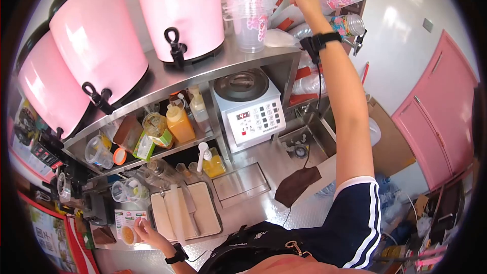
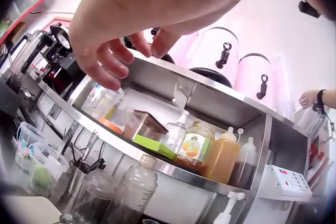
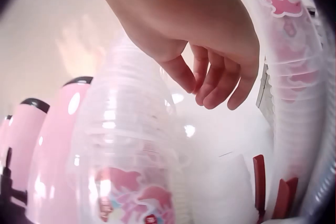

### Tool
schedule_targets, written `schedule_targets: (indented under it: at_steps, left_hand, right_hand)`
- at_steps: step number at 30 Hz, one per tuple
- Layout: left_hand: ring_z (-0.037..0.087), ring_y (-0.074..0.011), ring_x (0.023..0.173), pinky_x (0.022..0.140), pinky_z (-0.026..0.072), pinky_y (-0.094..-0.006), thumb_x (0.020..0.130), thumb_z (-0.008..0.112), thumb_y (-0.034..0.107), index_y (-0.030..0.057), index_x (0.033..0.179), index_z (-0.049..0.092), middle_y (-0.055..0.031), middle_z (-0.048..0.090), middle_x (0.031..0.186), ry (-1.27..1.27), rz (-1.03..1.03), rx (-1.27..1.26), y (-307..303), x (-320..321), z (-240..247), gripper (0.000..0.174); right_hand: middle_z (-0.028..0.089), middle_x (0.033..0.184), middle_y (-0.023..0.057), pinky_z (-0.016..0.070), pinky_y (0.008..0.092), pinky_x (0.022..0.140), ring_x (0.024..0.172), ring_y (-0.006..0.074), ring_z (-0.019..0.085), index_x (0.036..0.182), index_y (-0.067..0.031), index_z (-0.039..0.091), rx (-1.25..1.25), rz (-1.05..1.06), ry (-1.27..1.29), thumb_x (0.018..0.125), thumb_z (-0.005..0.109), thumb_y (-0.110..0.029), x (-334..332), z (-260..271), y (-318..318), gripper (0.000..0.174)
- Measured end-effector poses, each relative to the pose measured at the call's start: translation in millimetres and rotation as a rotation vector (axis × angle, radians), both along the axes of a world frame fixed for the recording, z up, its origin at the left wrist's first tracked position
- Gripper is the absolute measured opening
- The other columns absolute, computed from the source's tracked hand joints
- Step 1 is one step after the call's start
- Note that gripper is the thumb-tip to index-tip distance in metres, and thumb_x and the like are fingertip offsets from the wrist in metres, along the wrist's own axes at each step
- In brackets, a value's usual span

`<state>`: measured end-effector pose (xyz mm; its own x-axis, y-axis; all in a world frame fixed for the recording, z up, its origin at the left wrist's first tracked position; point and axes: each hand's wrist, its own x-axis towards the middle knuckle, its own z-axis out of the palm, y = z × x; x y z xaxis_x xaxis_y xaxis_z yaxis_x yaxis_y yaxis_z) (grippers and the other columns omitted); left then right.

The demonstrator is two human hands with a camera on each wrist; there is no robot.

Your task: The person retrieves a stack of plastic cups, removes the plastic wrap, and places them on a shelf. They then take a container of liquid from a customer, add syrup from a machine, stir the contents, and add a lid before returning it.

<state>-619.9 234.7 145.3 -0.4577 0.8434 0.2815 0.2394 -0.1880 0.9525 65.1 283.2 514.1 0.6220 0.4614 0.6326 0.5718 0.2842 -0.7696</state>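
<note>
My right hand [image 1: 304,1] reaches up over the top shelf, its fingers loosely bent and holding nothing. In the right wrist view it hangs between a tall stack of clear printed cups [image 3: 126,129] and another sleeve of cups [image 3: 296,87]. Low at the counter's left, my left hand [image 1: 147,233] has relaxed, slightly bent fingers with nothing between them in the left wrist view. Beside its fingertips in the head view is a round cup with orange-brown content [image 1: 129,235]. A white tray [image 1: 208,198] with a knife [image 1: 190,208] lies right of that hand.
Pink dispensers [image 1: 180,15] with black taps line the upper shelf. Below are an orange squeeze bottle [image 1: 180,124], a jar [image 2: 194,145], and a sealing machine [image 1: 251,116] with a keypad. A sink [image 1: 309,139] and brown cloth [image 1: 298,185] are to the right.
</note>
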Motion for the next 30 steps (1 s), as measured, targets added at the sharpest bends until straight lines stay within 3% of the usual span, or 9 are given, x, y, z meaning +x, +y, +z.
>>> schedule_targets:
  at_steps: [2, 3, 5, 8, 16, 20, 26, 29, 30]
  left_hand:
    - [0.053, -0.0179, 0.091, 0.081, 0.0457, -0.0291, 0.094, 0.051, 0.015, 0.0039, 0.11, 0.052, -0.0073, 0.054, 0.102, 0.009, -0.003, 0.012, -4.8, 8.9, 6.5, 0.019]
    - [0.052, -0.0177, 0.092, 0.081, 0.0456, -0.0297, 0.094, 0.051, 0.015, 0.004, 0.109, 0.052, -0.0075, 0.054, 0.102, -0.009, -0.007, 0.016, -8.8, 11.2, 9.4, 0.019]
    - [0.052, -0.0175, 0.093, 0.082, 0.0455, -0.0302, 0.094, 0.051, 0.016, 0.0041, 0.109, 0.052, -0.0078, 0.054, 0.103, -0.025, -0.006, 0.029, -15.1, 16.0, 15.8, 0.019]
    - [0.053, -0.0176, 0.094, 0.081, 0.0451, -0.031, 0.094, 0.05, 0.017, 0.0045, 0.107, 0.052, -0.0082, 0.055, 0.104, -0.113, 0.058, 0.025, -23.9, 12.7, 13.4, 0.018]
    - [0.055, -0.0174, 0.101, 0.078, 0.0439, -0.0316, 0.094, 0.047, 0.016, 0.0061, 0.102, 0.053, -0.0095, 0.06, 0.109, -0.08, 0.061, 0.022, -40.3, 3.4, 6.3, 0.014]
    - [0.054, -0.0147, 0.093, 0.078, 0.0439, -0.0309, 0.094, 0.05, 0.019, 0.0066, 0.104, 0.054, -0.0061, 0.06, 0.104, -0.065, 0.097, -0.029, -47.6, 9.2, 18.1, 0.016]
    - [0.052, -0.0136, 0.086, 0.076, 0.0453, -0.0303, 0.094, 0.05, 0.019, 0.0048, 0.104, 0.054, -0.0036, 0.056, 0.097, -0.038, 0.155, -0.037, -55.3, 2.7, 20.5, 0.018]
    - [0.052, -0.0136, 0.086, 0.075, 0.0459, -0.0298, 0.094, 0.05, 0.018, 0.0039, 0.105, 0.054, -0.004, 0.056, 0.098, -0.025, 0.164, -0.048, -59.8, -5.8, 14.2, 0.018]
    - [0.052, -0.0136, 0.086, 0.075, 0.0459, -0.0298, 0.094, 0.05, 0.018, 0.0039, 0.105, 0.054, -0.004, 0.056, 0.098, -0.025, 0.167, -0.05, -61.2, -8.7, 13.5, 0.018]
  right_hand:
    - [0.067, 0.082, 0.0122, 0.0495, 0.0331, 0.066, 0.075, 0.0203, 0.065, 0.09, -0.0046, 0.066, -0.157, -0.23, -0.314, 0.075, 0.062, -0.013, 21.8, 7.5, 26.2, 0.018]
    - [0.067, 0.082, 0.0122, 0.0495, 0.0331, 0.066, 0.075, 0.0203, 0.065, 0.09, -0.0046, 0.066, -0.156, -0.221, -0.307, 0.075, 0.062, -0.013, 24.3, 3.2, 33.4, 0.018]
    - [0.067, 0.089, 0.0144, 0.0499, 0.0367, 0.075, 0.086, 0.0276, 0.064, 0.091, -0.0057, 0.066, -0.082, -0.332, -0.708, 0.076, 0.063, -0.016, 29.7, -1.8, 48.5, 0.019]
    - [0.067, 0.093, 0.0141, 0.0489, 0.0395, 0.078, 0.091, 0.0318, 0.062, 0.093, -0.0038, 0.066, -0.31, -0.367, -0.833, 0.076, 0.066, -0.019, 37.7, -2.1, 69.3, 0.022]
    - [0.066, 0.085, 0.015, 0.0502, 0.0415, 0.069, 0.081, 0.0342, 0.062, 0.086, -0.0047, 0.065, -0.366, -0.26, -1.023, 0.074, 0.064, -0.014, 50.4, -2.2, 89.1, 0.015]
    - [0.066, 0.084, 0.0157, 0.0506, 0.0417, 0.069, 0.08, 0.0342, 0.063, 0.087, -0.0049, 0.065, -0.473, -0.343, -1.026, 0.074, 0.059, -0.01, 62.8, -9.4, 102.8, 0.015]
    - [0.064, 0.093, 0.0198, 0.0492, 0.0446, 0.072, 0.088, 0.0388, 0.06, 0.093, -0.0043, 0.064, -0.505, -0.183, -0.862, 0.081, 0.053, -0.016, 65.5, -10.6, 109.0, 0.02]
    - [0.064, 0.095, 0.0202, 0.0488, 0.0452, 0.075, 0.09, 0.0393, 0.06, 0.096, -0.0056, 0.064, -0.403, -0.35, -1.024, 0.084, 0.051, -0.018, 54.8, -8.5, 96.8, 0.022]
    - [0.064, 0.095, 0.0208, 0.0488, 0.0453, 0.075, 0.09, 0.0396, 0.059, 0.097, -0.0058, 0.064, -0.201, -0.359, -0.975, 0.084, 0.051, -0.018, 54.2, -7.8, 95.8, 0.022]
